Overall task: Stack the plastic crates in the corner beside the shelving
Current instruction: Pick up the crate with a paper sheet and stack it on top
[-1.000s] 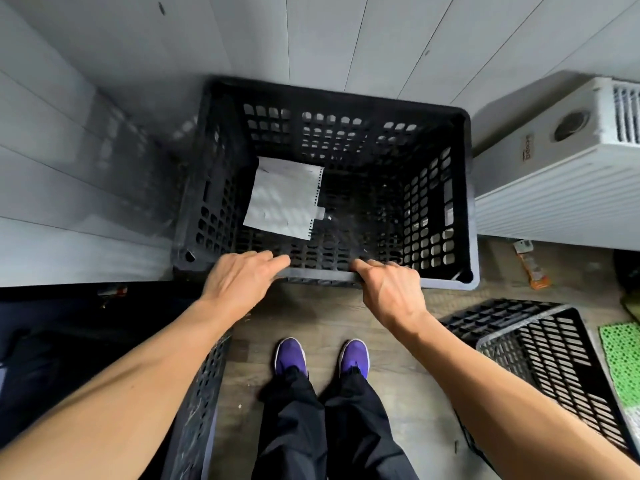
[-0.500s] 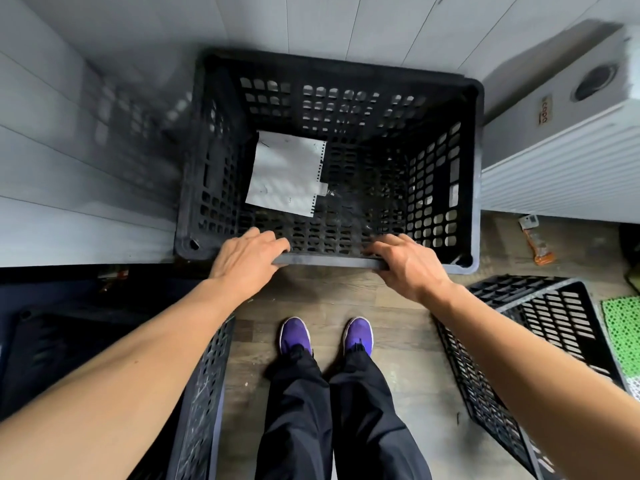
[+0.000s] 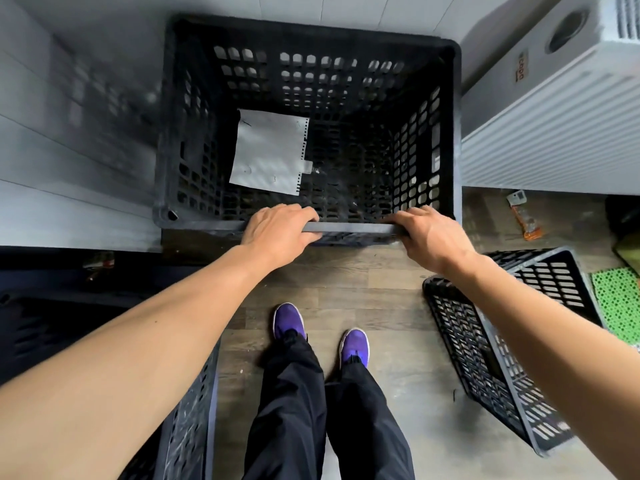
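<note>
L hand (image 3: 277,233) & R hand (image 3: 433,237) both curled over near rim of black crate (image 3: 446,133), w/ paper sheet (image 3: 266,150) inside.

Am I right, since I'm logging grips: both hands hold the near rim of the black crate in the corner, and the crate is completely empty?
Not quite. In the head view both the left hand and right hand do hold the near rim of the black crate, but it isn't empty: a white sheet of paper lies inside.
</note>
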Available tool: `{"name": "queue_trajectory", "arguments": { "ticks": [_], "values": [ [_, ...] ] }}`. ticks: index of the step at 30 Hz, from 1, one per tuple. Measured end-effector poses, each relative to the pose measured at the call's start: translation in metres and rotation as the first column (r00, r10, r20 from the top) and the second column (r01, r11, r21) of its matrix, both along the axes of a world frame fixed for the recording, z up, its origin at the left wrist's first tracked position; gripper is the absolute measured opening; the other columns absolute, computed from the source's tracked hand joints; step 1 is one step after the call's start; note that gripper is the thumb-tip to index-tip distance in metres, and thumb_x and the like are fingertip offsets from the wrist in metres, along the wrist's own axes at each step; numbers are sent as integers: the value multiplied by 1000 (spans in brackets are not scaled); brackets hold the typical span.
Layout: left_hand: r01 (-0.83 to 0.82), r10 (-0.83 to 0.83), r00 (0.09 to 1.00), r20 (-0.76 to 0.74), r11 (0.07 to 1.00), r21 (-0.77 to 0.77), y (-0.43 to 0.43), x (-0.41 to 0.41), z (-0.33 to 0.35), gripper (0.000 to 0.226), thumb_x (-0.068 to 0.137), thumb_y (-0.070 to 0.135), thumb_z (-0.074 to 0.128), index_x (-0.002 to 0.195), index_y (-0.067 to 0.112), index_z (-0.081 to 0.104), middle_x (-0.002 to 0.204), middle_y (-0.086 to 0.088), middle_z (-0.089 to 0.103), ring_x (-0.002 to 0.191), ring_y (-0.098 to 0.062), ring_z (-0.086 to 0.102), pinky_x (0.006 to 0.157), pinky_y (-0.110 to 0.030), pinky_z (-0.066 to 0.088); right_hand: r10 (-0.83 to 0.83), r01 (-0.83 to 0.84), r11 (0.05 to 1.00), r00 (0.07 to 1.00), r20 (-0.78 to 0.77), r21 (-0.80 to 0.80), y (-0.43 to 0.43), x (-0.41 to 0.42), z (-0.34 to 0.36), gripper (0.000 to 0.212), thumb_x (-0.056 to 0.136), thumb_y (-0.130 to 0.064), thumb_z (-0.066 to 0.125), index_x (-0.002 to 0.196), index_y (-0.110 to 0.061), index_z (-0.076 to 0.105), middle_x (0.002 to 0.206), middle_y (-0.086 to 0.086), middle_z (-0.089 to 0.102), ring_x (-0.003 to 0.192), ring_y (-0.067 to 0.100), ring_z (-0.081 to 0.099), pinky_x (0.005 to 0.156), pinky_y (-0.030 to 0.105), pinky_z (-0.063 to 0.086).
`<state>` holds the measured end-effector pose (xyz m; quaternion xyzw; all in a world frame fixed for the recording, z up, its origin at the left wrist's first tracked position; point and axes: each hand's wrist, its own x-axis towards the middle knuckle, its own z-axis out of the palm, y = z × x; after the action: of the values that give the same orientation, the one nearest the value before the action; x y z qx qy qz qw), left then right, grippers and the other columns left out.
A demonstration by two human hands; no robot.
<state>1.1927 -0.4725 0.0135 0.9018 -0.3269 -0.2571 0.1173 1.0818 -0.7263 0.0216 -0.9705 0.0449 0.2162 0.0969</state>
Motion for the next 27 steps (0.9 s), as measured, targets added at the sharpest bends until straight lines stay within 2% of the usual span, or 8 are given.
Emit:
{"name": "queue_trajectory", "arguments": {
  "ticks": [3,6,12,14,16,18,21,27],
  "values": [
    [5,-4,1000,7,1000,-10,-18,-9,-2,30,96,49,50,120,33,59,111,7,63,108,-22,56,86,-38,39,78,-74,991,996,35,-108,-21,-9,-4,29,86,-13,56,114,-19,60,100,6,70,97,31,61,91,39,46],
    [26,-26,999,30,1000,-10,-42,-19,-3,28,97,50,48,117,33,59,108,8,63,105,-21,57,80,-37,37,180,-160,973,978,109,-165,-29,-15,-11,23,81,-5,57,100,-16,56,85,6,69,88,31,65,102,38,39],
    [26,-39,987,158,996,89,-84,-34,-11,9,95,37,55,102,35,61,85,5,66,79,-24,58,66,-33,35,246,-236,967,963,110,-101,-36,-14,-11,31,70,1,56,92,-19,45,77,3,62,84,31,63,99,35,32],
    [12,-28,980,199,997,82,-84,-36,-16,10,96,38,54,99,31,61,77,3,65,70,-25,55,63,-33,35,262,-257,965,959,113,-51,-37,-12,-8,37,69,1,57,88,-24,37,75,3,60,84,31,63,99,37,33],
    [6,-21,972,233,998,66,-84,-40,-20,14,96,41,54,97,29,61,71,2,62,66,-25,53,61,-33,34,269,-268,963,957,111,-31,-40,-13,-7,34,70,-1,57,89,-24,41,77,5,63,86,31,64,100,38,33],
    [1,-14,965,261,999,52,-87,-44,-21,15,96,42,55,96,29,62,67,4,58,65,-24,51,60,-33,32,270,-266,963,956,119,-48,-46,-14,-8,30,70,-4,60,95,-20,51,80,6,66,87,31,65,100,38,34],
    [-24,18,963,271,1000,19,-87,-45,-19,17,95,46,56,95,30,63,66,7,52,65,-21,47,60,-32,29,284,-278,959,947,148,-55,-51,-14,-12,30,73,-10,64,101,-18,56,80,5,67,86,30,66,99,38,36],
    [-42,27,967,255,998,53,-93,-59,-20,15,93,48,58,103,39,64,81,10,64,77,-20,58,66,-31,33,326,-315,945,935,142,-91,-54,-25,-26,23,76,-10,54,98,-17,56,81,0,65,87,27,65,99,36,34]
  ]
}}
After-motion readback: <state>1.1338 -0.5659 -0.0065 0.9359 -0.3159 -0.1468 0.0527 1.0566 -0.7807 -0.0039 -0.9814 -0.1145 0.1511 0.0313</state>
